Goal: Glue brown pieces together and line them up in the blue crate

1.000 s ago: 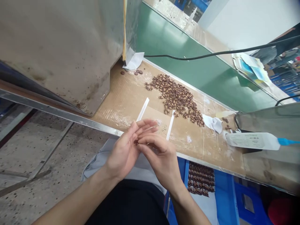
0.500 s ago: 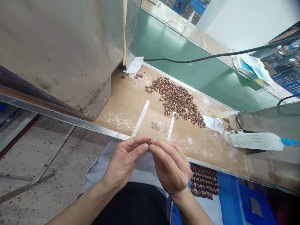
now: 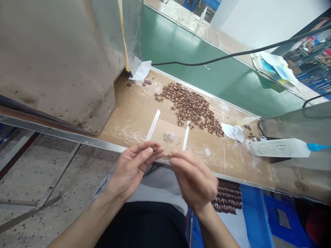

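Observation:
My left hand (image 3: 133, 167) is held above the table's front edge, thumb and fingertips pinched on a small dark brown piece (image 3: 154, 148), mostly hidden by the fingers. Just to its right, my right hand (image 3: 193, 177) is closed too, a little blurred; its fingertips press together, and whatever is in them is too small to make out. The two sets of fingertips are slightly apart. Beyond them a small clear dish (image 3: 170, 137) sits on a board (image 3: 165, 126) between white tape strips (image 3: 153, 125), with tiny bits (image 3: 179, 140) beside it. Farther back lies a heap of small brown-and-gold pieces (image 3: 191, 106).
A white bottle with a blue nozzle (image 3: 281, 148) lies at the right. Crumpled white paper (image 3: 234, 132) is near it. Below the table edge, a blue crate (image 3: 254, 206) holds rows of brown pieces (image 3: 227, 196). A metal box (image 3: 64, 62) rises at the left.
My hands have drawn apart; earlier their fingertips met. The left hand has shifted left and up, showing the brown piece, and the right hand has moved slightly right. The view has shifted a little.

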`<state>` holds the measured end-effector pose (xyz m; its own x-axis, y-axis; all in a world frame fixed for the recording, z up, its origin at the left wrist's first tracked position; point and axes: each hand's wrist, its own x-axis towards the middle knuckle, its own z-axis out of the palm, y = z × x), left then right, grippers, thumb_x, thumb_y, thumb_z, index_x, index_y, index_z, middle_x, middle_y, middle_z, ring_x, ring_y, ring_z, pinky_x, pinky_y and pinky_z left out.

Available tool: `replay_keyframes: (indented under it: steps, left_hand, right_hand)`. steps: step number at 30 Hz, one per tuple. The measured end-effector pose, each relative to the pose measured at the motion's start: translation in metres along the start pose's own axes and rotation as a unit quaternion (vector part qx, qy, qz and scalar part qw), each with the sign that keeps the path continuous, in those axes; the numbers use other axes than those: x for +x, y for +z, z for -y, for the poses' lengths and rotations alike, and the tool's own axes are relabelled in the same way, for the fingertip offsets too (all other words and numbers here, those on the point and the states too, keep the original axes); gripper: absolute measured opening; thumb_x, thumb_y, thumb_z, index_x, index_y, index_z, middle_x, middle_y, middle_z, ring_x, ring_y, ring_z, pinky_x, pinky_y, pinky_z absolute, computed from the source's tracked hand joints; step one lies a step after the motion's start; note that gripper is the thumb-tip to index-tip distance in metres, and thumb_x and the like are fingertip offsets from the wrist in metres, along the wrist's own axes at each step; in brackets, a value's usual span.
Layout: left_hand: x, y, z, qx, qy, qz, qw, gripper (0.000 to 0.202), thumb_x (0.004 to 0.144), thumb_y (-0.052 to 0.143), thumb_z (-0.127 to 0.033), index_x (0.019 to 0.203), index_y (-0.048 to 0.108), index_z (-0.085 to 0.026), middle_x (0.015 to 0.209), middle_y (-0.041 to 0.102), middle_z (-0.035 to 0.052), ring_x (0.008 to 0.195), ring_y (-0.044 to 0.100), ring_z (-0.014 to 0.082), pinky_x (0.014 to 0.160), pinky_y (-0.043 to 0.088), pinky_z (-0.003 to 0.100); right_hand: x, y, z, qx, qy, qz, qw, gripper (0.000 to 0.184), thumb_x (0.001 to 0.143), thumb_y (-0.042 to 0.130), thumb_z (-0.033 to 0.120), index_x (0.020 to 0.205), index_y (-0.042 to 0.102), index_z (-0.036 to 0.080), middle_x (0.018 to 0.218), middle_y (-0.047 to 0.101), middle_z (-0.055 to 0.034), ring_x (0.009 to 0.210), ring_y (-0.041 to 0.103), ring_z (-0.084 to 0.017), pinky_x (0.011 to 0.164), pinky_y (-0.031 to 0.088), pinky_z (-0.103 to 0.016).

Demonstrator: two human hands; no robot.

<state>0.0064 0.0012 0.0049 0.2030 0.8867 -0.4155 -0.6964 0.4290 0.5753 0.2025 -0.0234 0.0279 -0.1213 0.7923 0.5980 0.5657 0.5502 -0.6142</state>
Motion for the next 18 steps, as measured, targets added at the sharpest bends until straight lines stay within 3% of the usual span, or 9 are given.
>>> replay_keyframes:
  steps: [3, 6, 11, 14, 16, 18]
  left_hand:
    - [0.007, -0.008, -0.009, 0.016, -0.004, 0.005, 1.0, 0.019, 0.091, 0.096, -0.022, 0.109, 0.092, -0.02, 0.119, 0.089, 0.0073, 0.106, 0.085, 0.0168, 0.105, 0.066, 0.022]
    - [0.012, -0.014, -0.014, 0.029, 0.005, 0.008, 1.0, 0.018, 0.092, 0.096, -0.023, 0.109, 0.092, -0.019, 0.116, 0.089, 0.0073, 0.101, 0.084, 0.0149, 0.102, 0.066, 0.02]
    - [0.014, -0.016, -0.016, 0.096, 0.047, -0.002, 0.994, 0.022, 0.089, 0.098, -0.025, 0.111, 0.092, -0.021, 0.109, 0.088, 0.0056, 0.098, 0.084, 0.0167, 0.098, 0.068, 0.022]
    - [0.012, -0.014, -0.014, 0.155, 0.081, -0.012, 0.985, 0.023, 0.088, 0.099, -0.025, 0.11, 0.092, -0.022, 0.108, 0.089, 0.0052, 0.096, 0.084, 0.0174, 0.095, 0.068, 0.023]
    - [0.01, -0.012, -0.011, 0.203, 0.101, -0.008, 0.974, 0.023, 0.09, 0.097, -0.026, 0.112, 0.092, -0.024, 0.108, 0.089, 0.0055, 0.098, 0.084, 0.0189, 0.096, 0.068, 0.025]
    - [0.005, -0.01, -0.009, 0.259, 0.116, -0.005, 0.959, 0.021, 0.094, 0.095, -0.03, 0.114, 0.092, -0.026, 0.108, 0.09, 0.0058, 0.102, 0.084, 0.0215, 0.099, 0.067, 0.028]
  right_hand:
    - [0.0, -0.024, -0.028, -0.064, 0.092, -0.051, 0.992, 0.029, 0.103, 0.08, 0.013, 0.123, 0.085, 0.034, 0.118, 0.087, -0.0021, 0.109, 0.085, -0.027, 0.098, 0.07, -0.047]
    - [-0.003, -0.044, -0.065, -0.132, 0.15, -0.061, 0.978, 0.012, 0.107, 0.078, 0.026, 0.115, 0.087, 0.028, 0.109, 0.087, -0.004, 0.1, 0.083, -0.026, 0.091, 0.066, -0.043]
    - [-0.016, -0.051, -0.104, -0.175, 0.181, -0.036, 0.967, 0.017, 0.11, 0.072, 0.034, 0.11, 0.086, 0.025, 0.108, 0.086, -0.0059, 0.1, 0.08, -0.026, 0.093, 0.062, -0.043]
    - [-0.016, -0.043, -0.092, -0.119, 0.229, -0.082, 0.963, 0.016, 0.106, 0.077, 0.036, 0.112, 0.087, 0.025, 0.111, 0.087, -0.0066, 0.103, 0.081, -0.027, 0.097, 0.063, -0.044]
    - [-0.011, -0.036, -0.071, -0.01, 0.291, -0.116, 0.95, 0.016, 0.102, 0.084, 0.037, 0.113, 0.087, 0.026, 0.11, 0.087, -0.0065, 0.102, 0.082, -0.026, 0.097, 0.066, -0.043]
    - [-0.004, -0.028, -0.045, 0.127, 0.345, -0.088, 0.926, 0.015, 0.097, 0.09, 0.035, 0.109, 0.087, 0.026, 0.109, 0.087, -0.0063, 0.103, 0.083, -0.025, 0.096, 0.069, -0.041]
